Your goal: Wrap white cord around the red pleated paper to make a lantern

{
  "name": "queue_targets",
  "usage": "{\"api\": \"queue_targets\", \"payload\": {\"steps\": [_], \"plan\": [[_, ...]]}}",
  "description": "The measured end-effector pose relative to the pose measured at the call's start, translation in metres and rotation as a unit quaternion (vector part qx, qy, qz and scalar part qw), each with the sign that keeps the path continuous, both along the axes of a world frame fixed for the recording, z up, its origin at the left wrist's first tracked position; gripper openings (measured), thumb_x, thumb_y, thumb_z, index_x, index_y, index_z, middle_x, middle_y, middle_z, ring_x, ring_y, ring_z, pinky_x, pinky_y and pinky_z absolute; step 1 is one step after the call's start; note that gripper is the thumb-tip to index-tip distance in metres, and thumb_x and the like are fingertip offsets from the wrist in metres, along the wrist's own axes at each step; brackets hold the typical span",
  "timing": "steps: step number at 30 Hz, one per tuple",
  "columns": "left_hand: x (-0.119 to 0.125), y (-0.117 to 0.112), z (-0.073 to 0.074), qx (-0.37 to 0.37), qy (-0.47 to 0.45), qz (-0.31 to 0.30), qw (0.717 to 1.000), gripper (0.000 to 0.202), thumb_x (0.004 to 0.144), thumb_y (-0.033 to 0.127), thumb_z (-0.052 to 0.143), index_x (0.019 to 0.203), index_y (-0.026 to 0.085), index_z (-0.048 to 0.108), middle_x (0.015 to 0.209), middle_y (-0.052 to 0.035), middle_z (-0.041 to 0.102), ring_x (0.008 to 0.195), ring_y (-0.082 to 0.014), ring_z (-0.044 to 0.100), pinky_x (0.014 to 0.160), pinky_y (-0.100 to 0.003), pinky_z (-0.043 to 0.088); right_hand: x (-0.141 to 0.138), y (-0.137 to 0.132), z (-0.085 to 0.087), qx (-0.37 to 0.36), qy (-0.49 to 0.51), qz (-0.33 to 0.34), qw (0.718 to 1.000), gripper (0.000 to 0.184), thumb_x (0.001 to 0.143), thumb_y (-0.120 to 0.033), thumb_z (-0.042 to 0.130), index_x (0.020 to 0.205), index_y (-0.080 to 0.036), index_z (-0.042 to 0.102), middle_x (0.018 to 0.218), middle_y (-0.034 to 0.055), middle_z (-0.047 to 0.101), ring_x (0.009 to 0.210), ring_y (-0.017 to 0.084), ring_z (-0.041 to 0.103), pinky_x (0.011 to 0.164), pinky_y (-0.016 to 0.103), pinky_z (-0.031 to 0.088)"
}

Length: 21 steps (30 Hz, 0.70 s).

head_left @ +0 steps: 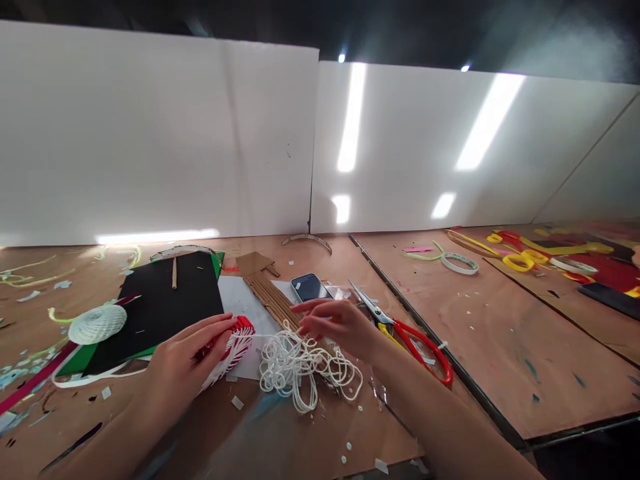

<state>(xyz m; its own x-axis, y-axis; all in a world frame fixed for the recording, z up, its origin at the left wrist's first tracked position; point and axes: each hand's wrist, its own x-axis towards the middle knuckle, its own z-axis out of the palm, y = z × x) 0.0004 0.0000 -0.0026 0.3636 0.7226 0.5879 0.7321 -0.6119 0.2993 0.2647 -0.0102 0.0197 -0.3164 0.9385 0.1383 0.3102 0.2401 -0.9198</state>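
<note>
Where the left hand is closed, item one: a red-and-white corded piece, gripped between thumb and fingers above the middle of the tabletop. Right hand: fingers loosely bent over a white cord tangle; whether they pinch a strand, cannot tell. Also listed: red-handled scissors, blades apart, beside the tabletop's right edge; phone and corrugated cardboard strip, towards the back edge; black sheet, left of these; white ball, farther towards the left edge.
</note>
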Motion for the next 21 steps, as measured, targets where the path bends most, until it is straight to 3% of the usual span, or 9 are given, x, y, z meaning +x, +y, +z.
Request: {"api": "queue_targets", "payload": {"steps": [2, 3, 4, 6, 10, 21], "plan": [[0.001, 0.0, 0.001, 0.012, 0.0, -0.005, 1.0, 0.029, 0.085, 0.042, 0.048, 0.099, 0.026, 0.068, 0.102, 0.0028, 0.066, 0.085, -0.011, 0.065, 0.073, -0.014, 0.052, 0.019, 0.014, -0.003, 0.027, -0.11, -0.203, 0.973, 0.034, 0.087, -0.034, 0.041, 0.079, -0.015, 0.068, 0.085, 0.0066, 0.067, 0.069, 0.013, 0.059, 0.058, 0.023, 0.043], [0.001, 0.0, 0.002, 0.016, 0.0, -0.006, 1.0, 0.029, 0.085, 0.042, 0.048, 0.099, 0.026, 0.068, 0.102, 0.0028, 0.066, 0.084, -0.0108, 0.065, 0.072, -0.014, 0.052, 0.027, 0.02, -0.005, 0.038, -0.192, -0.266, 0.944, 0.032, 0.087, -0.03, 0.04, 0.082, -0.016, 0.069, 0.081, 0.0061, 0.067, 0.069, 0.014, 0.059, 0.06, 0.025, 0.041], [0.002, 0.0, 0.003, 0.02, 0.001, -0.006, 1.0, 0.029, 0.085, 0.042, 0.048, 0.099, 0.026, 0.068, 0.102, 0.0029, 0.066, 0.082, -0.0106, 0.065, 0.07, -0.014, 0.052, 0.033, 0.024, -0.008, 0.032, -0.263, -0.282, 0.922, 0.028, 0.084, -0.024, 0.042, 0.088, -0.018, 0.069, 0.082, 0.006, 0.067, 0.072, 0.015, 0.059, 0.062, 0.026, 0.041], [0.003, -0.001, 0.004, 0.028, -0.001, 0.001, 1.0, 0.028, 0.084, 0.042, 0.048, 0.098, 0.027, 0.068, 0.101, 0.0036, 0.067, 0.08, -0.0103, 0.065, 0.069, -0.014, 0.052, 0.041, 0.029, -0.013, 0.007, -0.354, -0.26, 0.898, 0.031, 0.08, -0.015, 0.042, 0.096, -0.021, 0.069, 0.085, 0.0054, 0.068, 0.077, 0.017, 0.06, 0.067, 0.027, 0.04], [0.003, -0.002, 0.006, 0.034, -0.006, 0.011, 0.999, 0.028, 0.084, 0.044, 0.047, 0.094, 0.028, 0.068, 0.097, 0.0045, 0.068, 0.076, -0.011, 0.065, 0.065, -0.015, 0.053, 0.04, 0.031, -0.023, -0.02, -0.424, -0.198, 0.883, 0.033, 0.079, -0.016, 0.041, 0.092, -0.022, 0.071, 0.096, 0.0064, 0.068, 0.088, 0.021, 0.06, 0.075, 0.03, 0.041], [0.004, -0.002, 0.006, 0.031, -0.006, 0.004, 0.999, 0.027, 0.084, 0.042, 0.048, 0.097, 0.027, 0.068, 0.1, 0.0046, 0.067, 0.079, -0.0111, 0.065, 0.07, -0.016, 0.053, 0.043, 0.036, -0.032, -0.028, -0.422, -0.192, 0.886, 0.036, 0.08, -0.015, 0.039, 0.092, -0.024, 0.071, 0.1, 0.0048, 0.066, 0.091, 0.02, 0.059, 0.079, 0.03, 0.042]]}}
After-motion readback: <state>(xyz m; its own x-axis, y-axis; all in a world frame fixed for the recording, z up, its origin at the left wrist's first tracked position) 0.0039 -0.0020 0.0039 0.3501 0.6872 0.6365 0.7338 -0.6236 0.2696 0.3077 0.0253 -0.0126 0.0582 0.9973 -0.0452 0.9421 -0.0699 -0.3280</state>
